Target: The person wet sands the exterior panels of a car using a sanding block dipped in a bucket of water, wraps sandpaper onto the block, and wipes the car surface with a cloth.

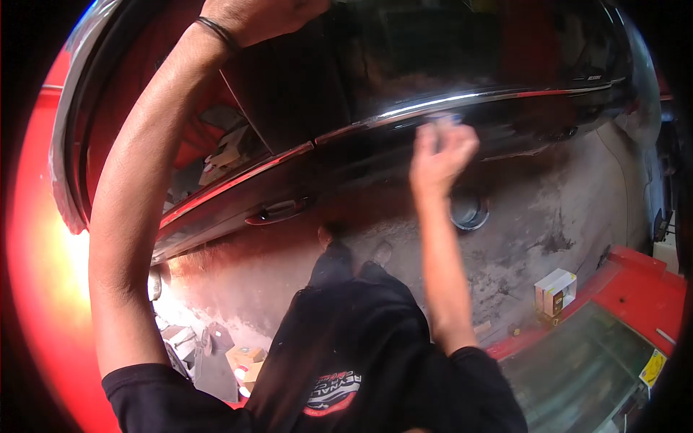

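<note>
A black car door (368,159) with a long chrome window trim strip (462,99) stretches across the view. My right hand (444,155), blurred by motion, is closed just below the strip. Its fingers pinch something small with a bluish tint, too smeared to name. At the top edge, my left hand (253,16) is over the car's dark side glass, with a dark band (215,30) around the wrist. The frame cuts off its fingers, so I cannot see what they touch. A door handle (278,211) sits below the trim, between my arms.
On the stained concrete floor (520,238) stands a round container (469,212). A red car (635,289) is at lower right, with a small white and yellow box (554,291) on or beside it. Cardboard pieces (245,361) and scraps lie at lower left.
</note>
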A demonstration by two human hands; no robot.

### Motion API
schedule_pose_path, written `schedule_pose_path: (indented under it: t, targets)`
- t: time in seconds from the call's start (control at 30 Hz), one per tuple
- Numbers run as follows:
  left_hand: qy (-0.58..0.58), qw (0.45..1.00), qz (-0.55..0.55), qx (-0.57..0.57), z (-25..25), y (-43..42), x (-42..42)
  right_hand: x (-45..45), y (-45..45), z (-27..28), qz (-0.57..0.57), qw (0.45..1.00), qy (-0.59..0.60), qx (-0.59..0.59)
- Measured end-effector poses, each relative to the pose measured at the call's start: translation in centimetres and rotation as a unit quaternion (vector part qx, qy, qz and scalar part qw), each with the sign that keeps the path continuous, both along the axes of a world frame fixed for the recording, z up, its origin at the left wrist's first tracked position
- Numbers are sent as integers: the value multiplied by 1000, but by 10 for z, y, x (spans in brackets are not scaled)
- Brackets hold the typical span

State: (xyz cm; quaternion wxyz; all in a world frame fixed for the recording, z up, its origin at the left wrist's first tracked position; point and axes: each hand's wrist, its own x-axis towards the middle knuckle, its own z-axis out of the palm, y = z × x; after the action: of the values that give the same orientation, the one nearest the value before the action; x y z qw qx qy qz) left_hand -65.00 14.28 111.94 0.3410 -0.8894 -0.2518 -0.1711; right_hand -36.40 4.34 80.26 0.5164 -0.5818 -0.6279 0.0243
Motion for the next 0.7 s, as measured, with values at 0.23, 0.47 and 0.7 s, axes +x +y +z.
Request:
schedule_pose_path:
  t: [0.23, 0.47, 0.7]
  targets:
    - [-10, 999, -24, 24, -10, 12, -7, 39, 27, -10, 73, 997, 0, -25]
    - [-7, 1000, 5, -1, -7, 2, -4, -77, -65, -20, 139, 987, -79, -18]
    - [11, 999, 13, 28, -8, 3, -2, 65, 39, 4, -40, 999, 25, 1]
